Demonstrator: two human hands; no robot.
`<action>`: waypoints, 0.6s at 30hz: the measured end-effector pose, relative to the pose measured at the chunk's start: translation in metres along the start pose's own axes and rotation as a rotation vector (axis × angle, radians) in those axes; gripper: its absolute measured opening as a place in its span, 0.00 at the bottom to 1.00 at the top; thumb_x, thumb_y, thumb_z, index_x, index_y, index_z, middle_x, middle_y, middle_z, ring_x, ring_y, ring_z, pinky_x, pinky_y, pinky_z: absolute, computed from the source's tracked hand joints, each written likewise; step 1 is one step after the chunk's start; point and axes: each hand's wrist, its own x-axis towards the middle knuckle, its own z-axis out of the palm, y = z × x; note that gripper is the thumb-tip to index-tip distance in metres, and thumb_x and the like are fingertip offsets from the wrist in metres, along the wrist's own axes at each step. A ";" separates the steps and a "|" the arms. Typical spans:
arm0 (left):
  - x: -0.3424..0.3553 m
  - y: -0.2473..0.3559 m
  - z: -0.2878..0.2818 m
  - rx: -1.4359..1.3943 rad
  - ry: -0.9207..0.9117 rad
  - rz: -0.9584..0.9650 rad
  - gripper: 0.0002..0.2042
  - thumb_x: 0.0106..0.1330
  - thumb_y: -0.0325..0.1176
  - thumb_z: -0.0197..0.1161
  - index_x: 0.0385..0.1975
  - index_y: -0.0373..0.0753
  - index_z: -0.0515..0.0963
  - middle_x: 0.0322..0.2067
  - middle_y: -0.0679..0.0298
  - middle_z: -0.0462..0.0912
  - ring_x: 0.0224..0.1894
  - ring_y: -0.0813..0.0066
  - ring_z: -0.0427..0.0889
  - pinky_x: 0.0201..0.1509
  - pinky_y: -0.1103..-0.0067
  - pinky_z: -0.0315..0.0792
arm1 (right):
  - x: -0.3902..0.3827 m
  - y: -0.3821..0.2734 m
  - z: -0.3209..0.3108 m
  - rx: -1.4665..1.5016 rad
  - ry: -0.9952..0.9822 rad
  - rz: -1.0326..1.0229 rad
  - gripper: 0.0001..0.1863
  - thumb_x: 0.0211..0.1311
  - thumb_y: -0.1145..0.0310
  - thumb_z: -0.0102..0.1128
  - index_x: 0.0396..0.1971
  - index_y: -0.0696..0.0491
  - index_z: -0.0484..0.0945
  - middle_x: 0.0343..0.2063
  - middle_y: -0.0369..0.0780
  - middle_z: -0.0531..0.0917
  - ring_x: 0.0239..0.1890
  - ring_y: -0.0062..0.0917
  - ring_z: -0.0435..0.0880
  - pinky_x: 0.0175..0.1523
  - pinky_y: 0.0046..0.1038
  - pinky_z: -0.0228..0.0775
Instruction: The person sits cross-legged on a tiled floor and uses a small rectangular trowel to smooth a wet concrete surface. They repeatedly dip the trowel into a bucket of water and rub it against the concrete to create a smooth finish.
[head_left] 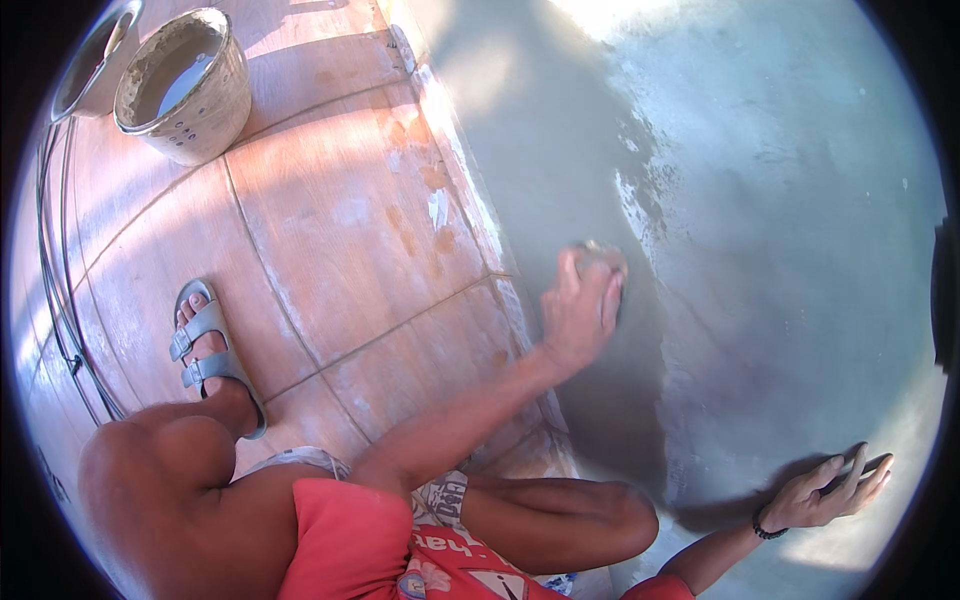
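My left hand [580,318] is closed around a small, pale brown, sponge-like block [608,259]. Most of the block is hidden by the fingers. It is held against a dark, damp-looking strip [560,190] of a smooth grey cement surface [780,250]. Off to the lower right, my right hand [822,497] has its fingers apart and holds nothing. A dark beaded bracelet circles that wrist, and the hand's shadow falls on the grey surface beside it. Whether the right hand touches the surface, I cannot tell.
At the upper left stands a cement-stained bucket [200,115] with liquid in it, beside another container [88,75]. Dark cables [62,260] run along the left. My sandalled foot [212,345] rests on wood-look tiles [340,200], which meet the grey surface along a splattered edge [465,185].
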 end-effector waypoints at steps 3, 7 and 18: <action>0.032 0.012 -0.006 -0.009 0.075 -0.051 0.14 0.65 0.28 0.63 0.51 0.42 0.77 0.41 0.47 0.73 0.33 0.51 0.81 0.29 0.65 0.76 | 0.001 -0.005 0.001 0.004 0.002 0.017 0.18 0.74 0.60 0.51 0.47 0.59 0.82 0.61 0.49 0.75 0.66 0.43 0.69 0.70 0.46 0.57; -0.062 0.021 0.015 0.010 -0.065 0.156 0.16 0.64 0.29 0.64 0.52 0.42 0.76 0.40 0.48 0.73 0.33 0.51 0.81 0.30 0.65 0.76 | -0.001 -0.008 0.002 0.000 -0.003 0.038 0.18 0.74 0.60 0.51 0.47 0.59 0.82 0.61 0.49 0.75 0.66 0.43 0.69 0.70 0.46 0.57; -0.030 0.071 0.021 -0.024 0.009 0.280 0.10 0.67 0.30 0.60 0.47 0.44 0.78 0.40 0.50 0.74 0.36 0.52 0.81 0.30 0.66 0.78 | 0.002 -0.009 0.000 -0.006 -0.007 0.049 0.18 0.74 0.61 0.51 0.48 0.59 0.82 0.61 0.49 0.75 0.66 0.44 0.69 0.69 0.45 0.58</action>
